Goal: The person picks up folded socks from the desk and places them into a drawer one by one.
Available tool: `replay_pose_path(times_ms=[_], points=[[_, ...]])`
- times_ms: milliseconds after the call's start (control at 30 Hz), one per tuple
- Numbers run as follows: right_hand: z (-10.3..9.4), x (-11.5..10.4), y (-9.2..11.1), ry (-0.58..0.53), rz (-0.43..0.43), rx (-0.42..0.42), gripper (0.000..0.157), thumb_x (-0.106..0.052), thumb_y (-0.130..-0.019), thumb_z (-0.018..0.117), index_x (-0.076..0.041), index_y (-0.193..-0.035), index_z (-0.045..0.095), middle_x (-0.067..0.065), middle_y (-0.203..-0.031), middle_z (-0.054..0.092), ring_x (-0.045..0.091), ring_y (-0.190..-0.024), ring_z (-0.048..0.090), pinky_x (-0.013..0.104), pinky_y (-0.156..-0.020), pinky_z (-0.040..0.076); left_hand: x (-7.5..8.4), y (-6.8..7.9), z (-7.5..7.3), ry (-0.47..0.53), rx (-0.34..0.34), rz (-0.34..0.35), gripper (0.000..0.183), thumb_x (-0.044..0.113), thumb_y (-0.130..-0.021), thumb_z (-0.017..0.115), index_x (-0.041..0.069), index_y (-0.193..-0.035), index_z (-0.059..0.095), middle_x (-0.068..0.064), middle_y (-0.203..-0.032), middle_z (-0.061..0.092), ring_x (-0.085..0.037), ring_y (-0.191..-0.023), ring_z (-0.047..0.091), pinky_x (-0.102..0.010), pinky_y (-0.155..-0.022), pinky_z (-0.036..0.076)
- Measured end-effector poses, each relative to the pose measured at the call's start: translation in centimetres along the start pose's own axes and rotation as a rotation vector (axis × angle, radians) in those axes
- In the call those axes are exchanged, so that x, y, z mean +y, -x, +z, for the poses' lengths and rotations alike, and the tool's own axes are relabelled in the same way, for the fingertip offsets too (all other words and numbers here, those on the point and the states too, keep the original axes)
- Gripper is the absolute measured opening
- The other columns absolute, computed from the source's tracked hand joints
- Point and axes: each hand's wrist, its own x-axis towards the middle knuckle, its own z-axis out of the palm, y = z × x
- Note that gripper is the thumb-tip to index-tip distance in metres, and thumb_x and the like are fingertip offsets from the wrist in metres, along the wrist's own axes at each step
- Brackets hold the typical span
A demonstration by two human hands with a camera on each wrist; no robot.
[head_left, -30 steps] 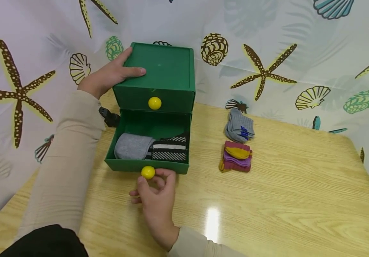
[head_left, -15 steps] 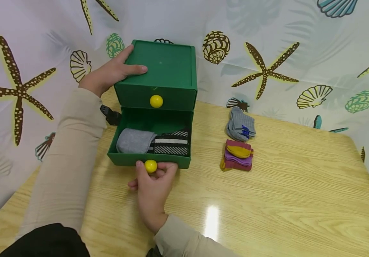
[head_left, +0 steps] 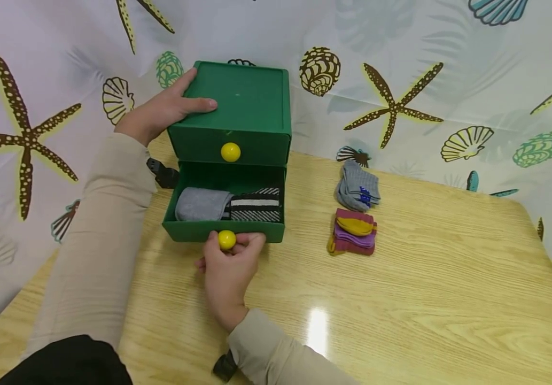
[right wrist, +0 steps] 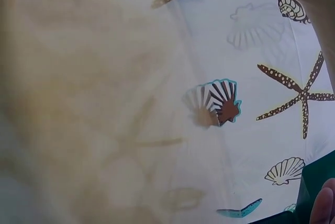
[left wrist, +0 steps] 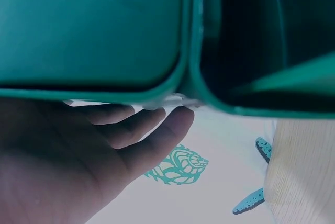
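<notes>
A small green two-drawer cabinet (head_left: 237,96) stands near the back of the table. My left hand (head_left: 167,109) rests on its upper left edge, thumb flat on the top; the left wrist view shows the other fingers extended along the side. The lower drawer (head_left: 179,232) is pulled out. Inside it lie a folded plain grey sock (head_left: 201,204) and a black-and-white patterned sock (head_left: 255,206). My right hand (head_left: 230,275) pinches the lower drawer's yellow knob (head_left: 226,240) between thumb and bent index finger. The upper drawer (head_left: 189,144) is closed, its yellow knob (head_left: 230,152) untouched.
To the right of the cabinet, folded grey ribbed socks (head_left: 358,186) with blue marks lie behind folded maroon, mustard and purple socks (head_left: 354,232). A white cloth (head_left: 415,48) printed with shells and starfish hangs behind the wooden table (head_left: 425,294).
The lower drawer has slid some way inward, with the right hand moving along at its knob. The left hand stays on the cabinet, and the socks on the table have not moved.
</notes>
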Motion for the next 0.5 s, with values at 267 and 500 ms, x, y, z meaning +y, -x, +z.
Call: replay_pose_path(times_ms=[267, 500], points=[[0.8, 0.5, -1.2, 0.008, -0.029, 0.009, 0.041, -0.015, -0.091, 0.078, -0.01, -0.106, 0.04, 0.007, -0.079, 0.065, 0.02, -0.044, 0.058, 0.035, -0.05, 0.057, 0.0, 0.0, 0.0, 0.01, -0.011, 0.026, 0.098, 0.047, -0.1, 0.057, 0.031, -0.159, -0.02, -0.002, -0.166, -0.021, -0.027, -0.151, -0.01, -0.052, -0.12, 0.005], [1.8, 0.6, -2.7, 0.004, -0.024, 0.028, 0.042, -0.016, -0.09, 0.079, -0.011, -0.105, 0.04, 0.009, -0.081, 0.064, 0.031, -0.046, 0.057, 0.043, -0.053, 0.058, -0.1, 0.0, -0.1, -0.006, 0.011, 0.01, 0.099, 0.051, -0.098, 0.059, 0.035, -0.16, -0.018, 0.004, -0.166, -0.021, -0.023, -0.151, -0.013, -0.052, -0.12, 0.005]])
